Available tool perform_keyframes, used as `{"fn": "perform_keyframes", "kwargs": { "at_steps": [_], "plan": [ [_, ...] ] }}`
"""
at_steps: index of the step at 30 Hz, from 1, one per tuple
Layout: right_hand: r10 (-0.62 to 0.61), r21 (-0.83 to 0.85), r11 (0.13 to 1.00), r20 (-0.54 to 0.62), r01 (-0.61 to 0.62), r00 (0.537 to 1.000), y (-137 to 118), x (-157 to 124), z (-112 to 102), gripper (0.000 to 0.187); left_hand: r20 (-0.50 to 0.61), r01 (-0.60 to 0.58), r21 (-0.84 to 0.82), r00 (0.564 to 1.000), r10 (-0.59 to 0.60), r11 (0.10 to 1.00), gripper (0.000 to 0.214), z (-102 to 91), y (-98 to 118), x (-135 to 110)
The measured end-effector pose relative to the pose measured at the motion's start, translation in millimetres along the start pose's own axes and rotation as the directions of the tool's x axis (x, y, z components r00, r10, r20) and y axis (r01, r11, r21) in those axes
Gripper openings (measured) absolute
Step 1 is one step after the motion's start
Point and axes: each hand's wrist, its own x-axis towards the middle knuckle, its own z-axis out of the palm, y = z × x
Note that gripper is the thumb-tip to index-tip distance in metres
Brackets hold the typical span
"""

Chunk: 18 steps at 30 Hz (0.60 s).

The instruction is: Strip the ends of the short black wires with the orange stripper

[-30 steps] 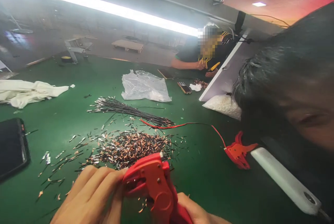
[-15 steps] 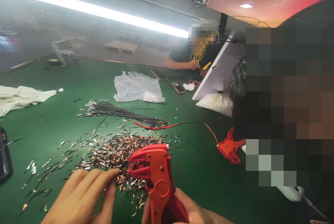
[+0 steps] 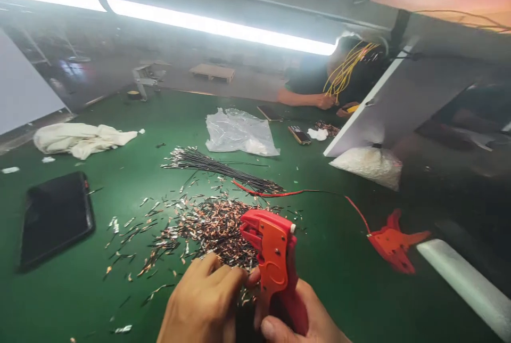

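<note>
My right hand (image 3: pixel 315 313) is wrapped round the handles of a red and orange wire stripper (image 3: pixel 273 255), whose jaws point to the left. Close by its jaws and handle is my left hand (image 3: pixel 205 297), the fingers curled together; what they pinch, if anything, is hidden. Behind both hands spreads a pile of short black wire offcuts (image 3: pixel 223 228) with copper and silvery ends. Past that pile lies a bundle of black wires (image 3: pixel 223 170) with bright terminals at its left end.
A second red wire stripper (image 3: pixel 393 242) lies at right, near a red cord (image 3: pixel 271 194). A black tablet-like device (image 3: pixel 56 220) and white cloth (image 3: pixel 83 138) are at left. Behind lie a clear plastic bag (image 3: pixel 241 132) and a tied bag (image 3: pixel 369 164). A co-worker's hand (image 3: pixel 327 100) holds yellow wires.
My view has turned left. My left hand has come in from the left to the wire stripper, its fingers now more curled. My right hand still holds the stripper.
</note>
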Motion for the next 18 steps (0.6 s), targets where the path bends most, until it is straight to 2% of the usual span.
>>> {"fn": "perform_keyframes", "kwargs": {
  "at_steps": [4,11,16,18],
  "plan": [
    [0.059,0.002,0.998,0.04,-0.059,0.997,-7.1,-1.0,-1.6,0.038,-0.038,-0.011,-0.076,0.999,0.008,0.997,0.029,-3.9,-3.7,-0.1],
    [0.094,0.199,0.975,0.033,-0.099,0.995,-9.7,-0.2,-6.9,0.053,-0.096,0.004,-0.097,0.995,-0.013,0.995,0.023,-0.1,-9.8,-5.0],
    [0.158,0.492,0.848,0.117,-0.196,0.98,-7.9,-1.4,-15.7,0.044,-0.259,0.065,-0.105,0.962,-0.091,0.992,0.016,-14.1,-15.5,-1.3],
    [0.173,0.529,0.817,0.154,-0.229,0.973,-6.6,-2.6,-17.6,0.043,-0.315,0.095,-0.111,0.941,-0.126,0.989,0.014,-20.5,-17.1,1.0]
  ]
}}
